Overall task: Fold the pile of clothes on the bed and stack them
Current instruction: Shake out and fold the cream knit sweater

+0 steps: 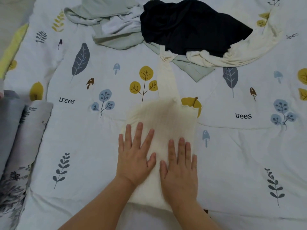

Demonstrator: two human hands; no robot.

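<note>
Head view, left hand and right hand flat, pressing cream garment

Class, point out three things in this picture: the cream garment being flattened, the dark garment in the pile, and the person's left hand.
cream garment [163, 117], head view, bare upper part above the fingers
dark garment [191, 27], head view, middle of the crumpled cloth
left hand [135, 161], head view, back of the hand

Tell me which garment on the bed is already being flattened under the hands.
The cream garment nearest the camera: both the left hand and right hand press flat on it. The navy garment lies crumpled in the far pile.
</note>
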